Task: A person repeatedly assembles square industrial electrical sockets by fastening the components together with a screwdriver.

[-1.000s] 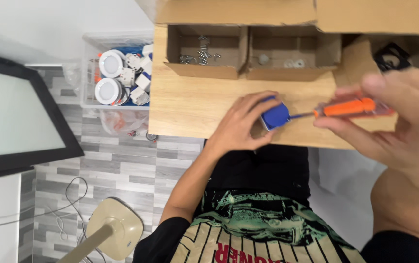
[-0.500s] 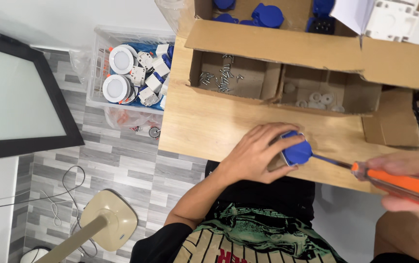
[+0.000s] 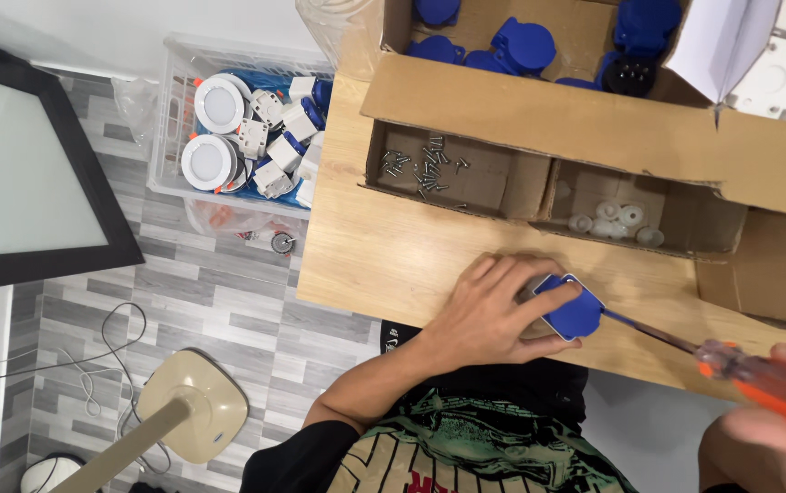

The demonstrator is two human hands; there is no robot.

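Note:
My left hand (image 3: 493,310) presses a small blue plastic part (image 3: 571,309) down on the wooden table (image 3: 384,256), fingers wrapped over it. My right hand (image 3: 776,438), blurred at the lower right corner, grips an orange-handled screwdriver (image 3: 758,379). Its thin shaft runs up and left, and the tip meets the blue part's right side.
Behind the part, an open cardboard tray holds loose screws (image 3: 425,169) on the left and small white pieces (image 3: 612,219) on the right. A larger carton (image 3: 539,100) behind holds several blue parts. On the floor stand a clear bin of white fittings (image 3: 247,137), a black-framed panel (image 3: 18,164) and a beige lamp base (image 3: 194,404).
The view has swung down and left, so the boxes now show from above. My right hand with the screwdriver has dropped toward the lower right. My left hand stays on the blue part.

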